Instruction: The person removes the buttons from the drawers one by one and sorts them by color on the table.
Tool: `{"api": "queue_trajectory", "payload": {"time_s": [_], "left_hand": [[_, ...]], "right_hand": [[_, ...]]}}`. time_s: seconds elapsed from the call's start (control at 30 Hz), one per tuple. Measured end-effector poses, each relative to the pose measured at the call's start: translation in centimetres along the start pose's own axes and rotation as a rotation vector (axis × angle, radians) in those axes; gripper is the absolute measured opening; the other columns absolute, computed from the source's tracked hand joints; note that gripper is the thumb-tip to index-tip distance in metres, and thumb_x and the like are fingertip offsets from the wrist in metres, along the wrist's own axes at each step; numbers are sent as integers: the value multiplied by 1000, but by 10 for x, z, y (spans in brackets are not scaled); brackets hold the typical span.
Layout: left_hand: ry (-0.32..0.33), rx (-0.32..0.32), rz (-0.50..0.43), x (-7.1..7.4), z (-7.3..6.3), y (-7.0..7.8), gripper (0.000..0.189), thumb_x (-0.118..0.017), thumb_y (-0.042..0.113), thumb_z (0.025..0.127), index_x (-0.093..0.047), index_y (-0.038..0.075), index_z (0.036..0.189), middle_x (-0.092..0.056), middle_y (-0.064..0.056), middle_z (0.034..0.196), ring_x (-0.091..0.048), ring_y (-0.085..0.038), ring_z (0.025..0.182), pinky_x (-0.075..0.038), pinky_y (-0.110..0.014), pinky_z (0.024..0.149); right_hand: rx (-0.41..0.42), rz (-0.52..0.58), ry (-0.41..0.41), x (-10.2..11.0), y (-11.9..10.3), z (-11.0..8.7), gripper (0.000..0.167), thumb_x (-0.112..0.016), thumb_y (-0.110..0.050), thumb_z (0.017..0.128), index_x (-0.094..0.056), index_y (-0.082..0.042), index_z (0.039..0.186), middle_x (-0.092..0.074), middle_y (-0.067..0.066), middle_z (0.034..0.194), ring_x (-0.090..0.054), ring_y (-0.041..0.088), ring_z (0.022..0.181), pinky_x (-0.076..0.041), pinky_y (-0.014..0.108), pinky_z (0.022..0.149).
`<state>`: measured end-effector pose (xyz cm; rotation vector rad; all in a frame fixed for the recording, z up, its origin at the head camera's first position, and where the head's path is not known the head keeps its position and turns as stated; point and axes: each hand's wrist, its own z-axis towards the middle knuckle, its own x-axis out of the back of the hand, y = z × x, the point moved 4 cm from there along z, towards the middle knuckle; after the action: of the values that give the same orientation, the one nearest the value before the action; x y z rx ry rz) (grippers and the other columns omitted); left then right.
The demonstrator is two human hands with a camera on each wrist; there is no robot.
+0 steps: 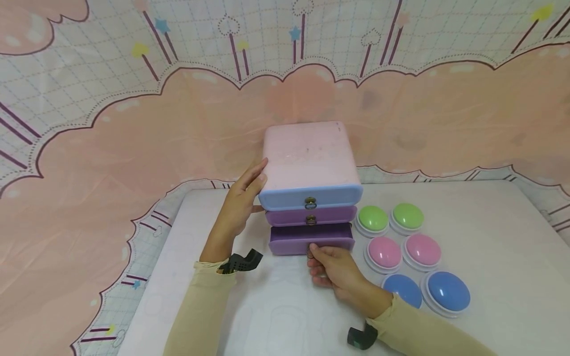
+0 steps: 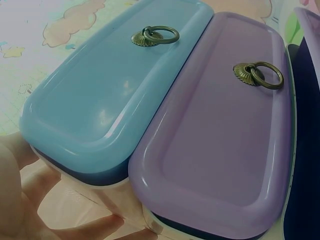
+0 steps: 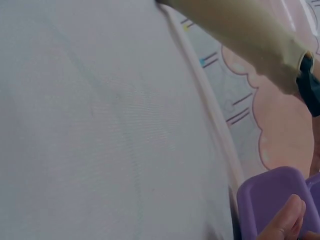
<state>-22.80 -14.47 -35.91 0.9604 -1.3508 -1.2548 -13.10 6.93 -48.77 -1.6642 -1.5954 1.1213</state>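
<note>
A small drawer cabinet with a pink top (image 1: 307,153) has a blue top drawer (image 2: 100,95), a purple middle drawer (image 2: 215,140) and a purple bottom drawer (image 1: 285,246). The bottom drawer is pulled partway out, and its dark inside shows. My left hand (image 1: 236,207) rests against the cabinet's left side with fingers spread and mostly straight. My right hand (image 1: 336,269) pinches the ring pull (image 1: 309,252) of the bottom drawer between thumb and fingers; the ring is largely covered. In the right wrist view the thumb (image 3: 287,220) lies before the purple drawer front (image 3: 270,192).
Right of the cabinet, round domed push lights stand in pairs: green (image 1: 373,218), pink (image 1: 385,252) and blue (image 1: 447,291). My right forearm partly covers one blue light (image 1: 403,289). A patterned cloth (image 1: 200,128) hangs behind the white table (image 1: 276,316).
</note>
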Motion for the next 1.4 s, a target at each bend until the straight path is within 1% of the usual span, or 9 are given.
{"api": "queue_trajectory", "payload": {"time_s": [0.27, 0.47, 0.63, 0.8, 1.07, 1.23, 1.4], "left_hand": [[4, 3, 7, 1, 1, -1, 48, -53, 41, 106, -46, 39, 153, -12, 4, 173, -30, -29, 154, -54, -67, 90], [6, 4, 23, 0, 2, -1, 48, -53, 42, 106, -45, 40, 153, -13, 6, 173, -33, -31, 153, -53, -68, 90], [3, 11, 19, 0, 1, 0, 48, -53, 42, 106, -45, 41, 153, -14, 7, 173, -34, -30, 152, -53, -68, 91], [3, 9, 12, 0, 1, 1, 48, -53, 42, 106, -45, 40, 153, -13, 6, 173, -34, -31, 152, -54, -67, 90], [7, 3, 17, -1, 1, 1, 49, -52, 40, 106, -44, 38, 154, -13, 5, 173, -31, -32, 154, -53, -69, 91], [5, 2, 21, -1, 1, 0, 49, -53, 40, 106, -45, 38, 154, -13, 6, 173, -27, -29, 155, -53, -68, 90], [4, -1, 21, -1, 1, -1, 49, -52, 41, 106, -44, 39, 154, -12, 6, 173, -25, -28, 156, -53, -69, 91]], "right_hand": [[5, 22, 55, -1, -7, 12, 40, -66, -33, 101, -70, 6, 109, -67, -2, 73, -62, 9, 60, -57, 22, 55], [2, 28, 78, 0, -12, 19, 38, -64, -32, 102, -69, 6, 108, -66, -1, 73, -61, 9, 60, -57, 23, 56], [3, 38, 85, 1, -15, 22, 39, -64, -33, 102, -68, 5, 108, -65, -1, 72, -61, 8, 61, -57, 23, 56], [0, 38, 89, 1, -18, 25, 38, -63, -31, 102, -68, 6, 104, -64, -1, 70, -61, 8, 60, -57, 22, 55], [-5, 32, 94, 1, -19, 29, 34, -61, -28, 104, -68, 5, 99, -62, -1, 68, -60, 8, 60, -58, 23, 56], [-5, 32, 83, 0, -20, 33, 34, -60, -28, 104, -68, 5, 103, -64, -2, 70, -61, 7, 60, -58, 23, 56], [-19, 22, 74, 0, -20, 32, 35, -59, -28, 105, -68, 5, 107, -65, -3, 71, -62, 7, 60, -59, 24, 57]]}}
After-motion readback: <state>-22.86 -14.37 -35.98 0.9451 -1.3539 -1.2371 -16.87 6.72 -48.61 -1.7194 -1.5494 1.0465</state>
